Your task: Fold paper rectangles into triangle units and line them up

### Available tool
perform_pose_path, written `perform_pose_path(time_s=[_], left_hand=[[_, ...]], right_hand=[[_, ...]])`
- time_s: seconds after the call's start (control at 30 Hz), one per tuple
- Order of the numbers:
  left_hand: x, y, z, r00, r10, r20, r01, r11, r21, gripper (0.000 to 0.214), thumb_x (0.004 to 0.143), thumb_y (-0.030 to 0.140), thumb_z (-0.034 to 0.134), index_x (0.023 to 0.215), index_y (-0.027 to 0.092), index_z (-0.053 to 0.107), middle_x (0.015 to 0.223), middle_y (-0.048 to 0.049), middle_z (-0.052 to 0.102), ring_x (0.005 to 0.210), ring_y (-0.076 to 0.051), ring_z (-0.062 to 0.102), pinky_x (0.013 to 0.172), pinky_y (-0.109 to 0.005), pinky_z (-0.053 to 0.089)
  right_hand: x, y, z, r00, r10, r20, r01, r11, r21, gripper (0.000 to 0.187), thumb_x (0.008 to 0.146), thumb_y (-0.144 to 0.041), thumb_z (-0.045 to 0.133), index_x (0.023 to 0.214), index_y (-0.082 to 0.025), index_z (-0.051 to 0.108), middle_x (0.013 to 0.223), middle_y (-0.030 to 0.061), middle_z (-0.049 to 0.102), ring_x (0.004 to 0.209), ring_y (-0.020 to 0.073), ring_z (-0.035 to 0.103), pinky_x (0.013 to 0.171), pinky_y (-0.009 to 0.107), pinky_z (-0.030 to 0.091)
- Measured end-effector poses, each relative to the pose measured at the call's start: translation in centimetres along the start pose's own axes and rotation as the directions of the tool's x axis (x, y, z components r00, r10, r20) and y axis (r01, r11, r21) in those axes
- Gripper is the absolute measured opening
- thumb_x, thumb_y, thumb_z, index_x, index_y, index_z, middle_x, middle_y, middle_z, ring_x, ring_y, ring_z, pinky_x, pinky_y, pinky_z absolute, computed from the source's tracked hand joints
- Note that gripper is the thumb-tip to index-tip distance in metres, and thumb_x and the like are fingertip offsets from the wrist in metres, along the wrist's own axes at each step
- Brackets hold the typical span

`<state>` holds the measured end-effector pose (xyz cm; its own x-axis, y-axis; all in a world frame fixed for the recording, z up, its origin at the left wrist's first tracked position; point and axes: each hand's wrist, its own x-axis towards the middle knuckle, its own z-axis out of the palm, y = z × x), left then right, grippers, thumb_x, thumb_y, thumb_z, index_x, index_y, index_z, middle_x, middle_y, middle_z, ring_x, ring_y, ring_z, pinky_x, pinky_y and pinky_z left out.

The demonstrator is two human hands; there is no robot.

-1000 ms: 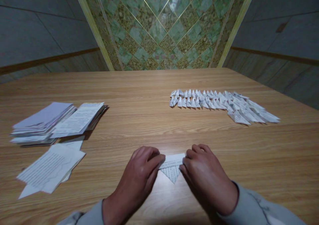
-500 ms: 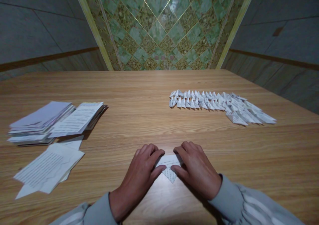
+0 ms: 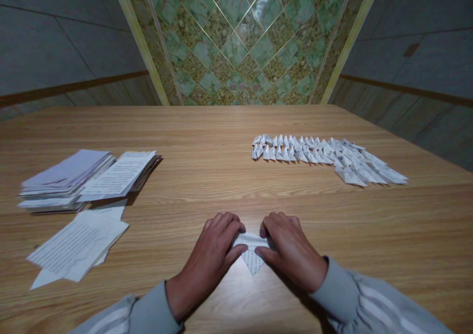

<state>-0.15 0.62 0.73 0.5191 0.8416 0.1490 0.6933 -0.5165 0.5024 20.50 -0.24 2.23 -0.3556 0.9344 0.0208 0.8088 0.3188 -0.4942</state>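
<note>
Between my hands, near the front of the wooden table, is a small folded paper (image 3: 253,261) with printed text, its pointed corner toward me. My left hand (image 3: 219,243) grips its left side, thumb on the near face and fingers curled behind the far edge. On the right side my right hand (image 3: 289,248) pinches the paper in the same way. The side corners of the paper are hidden under my fingers. The far edge between my fingertips looks slightly raised and curved.
Rows of folded paper pieces (image 3: 291,151) stand at the back right, with flatter folded pieces (image 3: 369,164) beside them. Stacks of paper (image 3: 66,169) and printed sheets (image 3: 118,174) lie at the left. Loose sheets (image 3: 79,243) lie nearer me on the wooden table (image 3: 185,171).
The far edge of the paper has bent up and rolled toward me between my fingers. My right fingertips have shifted slightly. The view has moved a little.
</note>
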Motion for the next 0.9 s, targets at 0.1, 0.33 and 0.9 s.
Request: perform_pose_path(time_s=[0.1,0.33,0.9], left_hand=[[0.0,0.0,0.0,1.000,0.001,-0.001,-0.001,1.000,-0.027,0.013,0.092,0.026,0.064,0.098,0.020,0.055,0.101,-0.0041,0.060,0.096,-0.025,0.053,0.083,-0.039,0.040],[-0.1,-0.3,0.2,0.997,0.055,-0.046,-0.058,0.997,-0.054,0.023,0.092,0.028,0.063,0.113,0.023,0.055,0.107,-0.0056,0.063,0.100,-0.025,0.054,0.086,-0.039,0.041],[-0.1,-0.3,0.2,0.975,0.168,-0.146,-0.143,0.975,0.169,0.006,0.094,0.024,0.058,0.098,0.020,0.056,0.095,-0.0055,0.063,0.087,-0.023,0.052,0.075,-0.036,0.037]], right_hand=[[0.1,0.2,0.1,1.000,-0.004,0.019,0.003,0.998,0.055,0.023,0.079,-0.017,0.075,0.094,-0.020,0.058,0.095,0.0008,0.066,0.093,0.0212,0.056,0.082,0.034,0.029],[0.9,0.5,0.2,0.997,0.009,0.071,-0.014,0.997,0.079,0.015,0.076,-0.020,0.079,0.082,-0.020,0.065,0.084,-0.0014,0.068,0.086,0.0190,0.058,0.079,0.033,0.027],[2.0,0.5,0.1,0.877,-0.424,-0.226,0.356,0.889,-0.287,0.017,0.096,-0.020,0.057,0.080,-0.019,0.061,0.077,0.0011,0.063,0.082,0.0183,0.049,0.090,0.037,0.027]])
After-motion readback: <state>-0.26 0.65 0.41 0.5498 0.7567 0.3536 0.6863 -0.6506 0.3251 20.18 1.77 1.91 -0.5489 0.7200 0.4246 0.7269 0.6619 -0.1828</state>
